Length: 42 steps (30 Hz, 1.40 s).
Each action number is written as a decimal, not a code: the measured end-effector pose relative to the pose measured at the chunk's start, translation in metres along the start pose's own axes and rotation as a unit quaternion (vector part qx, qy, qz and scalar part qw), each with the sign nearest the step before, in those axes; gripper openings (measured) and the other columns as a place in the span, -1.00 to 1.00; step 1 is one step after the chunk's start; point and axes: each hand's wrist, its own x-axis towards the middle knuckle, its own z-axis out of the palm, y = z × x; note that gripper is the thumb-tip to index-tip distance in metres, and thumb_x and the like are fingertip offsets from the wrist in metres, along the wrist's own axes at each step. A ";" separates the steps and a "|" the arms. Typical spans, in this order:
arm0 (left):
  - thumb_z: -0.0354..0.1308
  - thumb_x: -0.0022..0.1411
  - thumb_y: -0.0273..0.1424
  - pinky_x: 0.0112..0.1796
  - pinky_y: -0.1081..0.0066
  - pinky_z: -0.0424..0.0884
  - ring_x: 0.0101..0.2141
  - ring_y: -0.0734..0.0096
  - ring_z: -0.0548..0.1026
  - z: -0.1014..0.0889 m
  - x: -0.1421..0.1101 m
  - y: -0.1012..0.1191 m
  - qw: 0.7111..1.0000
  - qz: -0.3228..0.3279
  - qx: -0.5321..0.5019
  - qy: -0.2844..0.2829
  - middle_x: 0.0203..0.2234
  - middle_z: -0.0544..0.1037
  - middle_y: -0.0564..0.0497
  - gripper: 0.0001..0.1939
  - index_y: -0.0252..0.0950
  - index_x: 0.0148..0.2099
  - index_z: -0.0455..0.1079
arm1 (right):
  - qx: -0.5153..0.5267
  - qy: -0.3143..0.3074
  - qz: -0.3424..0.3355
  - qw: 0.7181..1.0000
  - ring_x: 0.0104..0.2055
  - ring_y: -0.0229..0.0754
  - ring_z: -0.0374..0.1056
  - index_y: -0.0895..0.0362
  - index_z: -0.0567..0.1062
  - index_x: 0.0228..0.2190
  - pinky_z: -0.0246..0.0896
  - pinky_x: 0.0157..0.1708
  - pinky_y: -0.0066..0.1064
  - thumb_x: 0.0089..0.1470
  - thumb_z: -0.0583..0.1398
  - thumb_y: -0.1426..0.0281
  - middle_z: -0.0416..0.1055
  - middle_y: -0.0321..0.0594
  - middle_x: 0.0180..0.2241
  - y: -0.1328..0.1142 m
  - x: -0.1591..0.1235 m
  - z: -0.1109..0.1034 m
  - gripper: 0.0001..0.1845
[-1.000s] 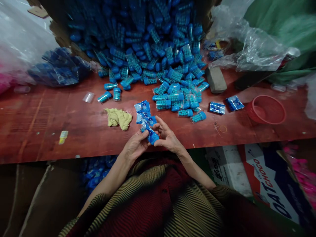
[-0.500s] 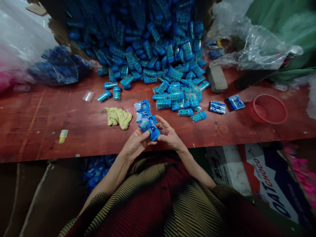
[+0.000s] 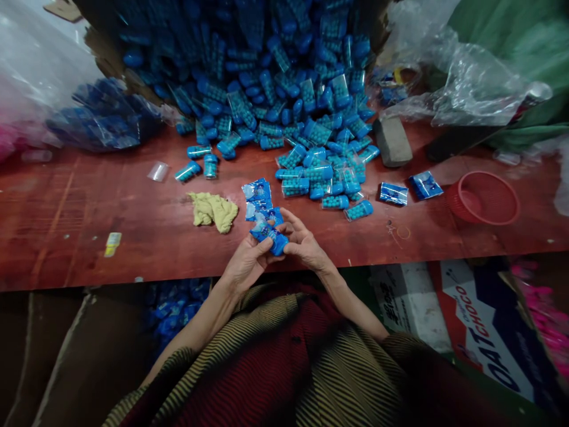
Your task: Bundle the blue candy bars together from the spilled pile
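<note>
Between both hands, near the table's front edge, is a blue printed wrapper point(image 3: 276, 241); whether anything is inside it I cannot tell. My left hand point(image 3: 249, 256) grips its left side, thumb on top. At its right end, my right hand point(image 3: 306, 244) pinches the wrapper between thumb and fingers. Just beyond the fingers, more flat blue wrappers point(image 3: 258, 193) lie overlapping on the red table point(image 3: 146, 237). A crumpled yellow cloth point(image 3: 213, 212) rests to their left.
A big heap of clear tubes with blue caps and blue beads point(image 3: 317, 172) spills from the back. To the right are a grey block point(image 3: 393, 142), two blue packets point(image 3: 393, 194) and a red plastic basket point(image 3: 484, 198). A bag of blue pieces point(image 3: 104, 115) sits back left.
The held wrapper has tilted slightly in my fingers. Both hands stay in nearly the same place, and the view has shifted a little.
</note>
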 end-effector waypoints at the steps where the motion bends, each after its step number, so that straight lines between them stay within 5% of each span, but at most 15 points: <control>1: 0.29 0.01 -0.50 -0.42 0.46 0.54 -0.40 0.45 0.54 -0.001 0.000 0.000 1.000 -0.004 0.005 0.001 -0.18 0.57 -0.06 -0.64 -0.32 -0.09 0.42 | 0.001 -0.004 0.001 1.000 -0.23 -0.25 0.30 -0.12 0.23 0.11 0.32 -0.21 -0.41 -0.25 0.40 0.22 0.33 -0.32 -0.25 -0.001 0.000 0.001 -0.13; 11: 0.30 0.02 -0.41 -0.44 0.50 0.52 -0.44 0.48 0.53 0.013 -0.002 -0.010 0.997 0.021 0.005 0.080 -0.22 0.58 -0.10 -0.69 -0.39 -0.15 0.45 | -0.021 0.018 -0.004 1.000 -0.30 -0.26 0.30 -0.07 0.17 0.16 0.29 -0.24 -0.41 -0.25 0.38 0.13 0.33 -0.33 -0.32 0.005 0.000 0.003 -0.06; 18: 0.29 0.04 -0.43 -0.38 0.46 0.53 -0.38 0.40 0.56 0.004 -0.003 -0.007 1.000 -0.015 0.001 0.015 -0.31 0.60 -0.09 -0.72 -0.40 -0.16 0.45 | -0.020 0.041 0.001 0.999 -0.32 -0.26 0.28 -0.07 0.19 0.15 0.27 -0.32 -0.46 -0.26 0.38 0.10 0.30 -0.32 -0.34 0.008 0.002 -0.002 -0.06; 25: 0.27 0.05 -0.44 -0.43 0.51 0.52 -0.44 0.46 0.55 0.009 -0.003 -0.014 0.999 0.006 -0.022 0.034 -0.36 0.60 -0.02 -0.76 -0.36 -0.17 0.47 | -0.025 0.057 -0.002 0.998 -0.47 -0.34 0.18 -0.07 0.21 0.14 0.18 -0.52 -0.52 -0.27 0.37 0.05 0.31 -0.34 -0.35 0.012 -0.001 0.004 -0.07; 28: 0.26 0.08 -0.39 -0.42 0.49 0.51 -0.42 0.39 0.57 0.010 -0.003 -0.014 0.999 -0.013 -0.019 0.030 -0.41 0.60 -0.07 -0.75 -0.40 -0.18 0.46 | -0.032 0.065 -0.005 0.997 -0.53 -0.36 0.14 -0.04 0.25 0.11 0.10 -0.61 -0.54 -0.15 0.24 -0.09 0.33 -0.30 -0.33 0.013 -0.003 0.003 -0.18; 31: 0.26 0.07 -0.35 -0.41 0.46 0.51 -0.40 0.32 0.58 0.007 -0.002 -0.012 0.999 -0.022 -0.016 0.023 -0.41 0.60 -0.12 -0.72 -0.42 -0.19 0.45 | -0.052 0.062 -0.008 0.997 -0.42 -0.28 0.27 0.02 0.30 0.07 0.23 -0.47 -0.46 -0.08 0.11 -0.17 0.37 -0.20 -0.24 0.011 -0.006 0.001 -0.22; 34: 0.32 0.00 -0.34 -0.44 0.46 0.50 -0.46 0.35 0.56 0.003 0.000 -0.012 0.999 -0.001 -0.014 0.036 -0.44 0.60 -0.09 -0.70 -0.41 -0.22 0.45 | -0.076 0.048 0.005 0.996 -0.28 -0.22 0.32 0.06 0.34 0.02 0.28 -0.25 -0.37 -0.08 0.19 -0.08 0.39 -0.19 -0.21 0.007 -0.009 0.001 -0.29; 38: 0.39 -0.13 -0.35 -0.52 0.49 0.46 -0.54 0.44 0.51 0.000 0.004 -0.016 0.997 0.041 0.006 0.068 -0.46 0.59 -0.02 -0.64 -0.38 -0.25 0.44 | -0.156 0.080 0.013 0.984 -0.29 -0.24 0.32 0.08 0.42 -0.12 0.27 -0.20 -0.37 -0.03 0.25 0.18 0.41 -0.28 -0.32 0.001 -0.012 0.010 -0.57; 42: 0.40 -0.14 -0.38 -0.46 0.47 0.46 -0.49 0.45 0.51 0.003 0.004 -0.017 0.994 0.053 0.029 0.089 -0.42 0.58 -0.01 -0.64 -0.38 -0.25 0.44 | -0.278 0.122 -0.059 0.951 -0.24 -0.22 0.34 0.07 0.43 -0.19 0.28 -0.17 -0.35 0.06 0.19 0.32 0.41 -0.26 -0.27 -0.001 -0.016 0.019 -0.76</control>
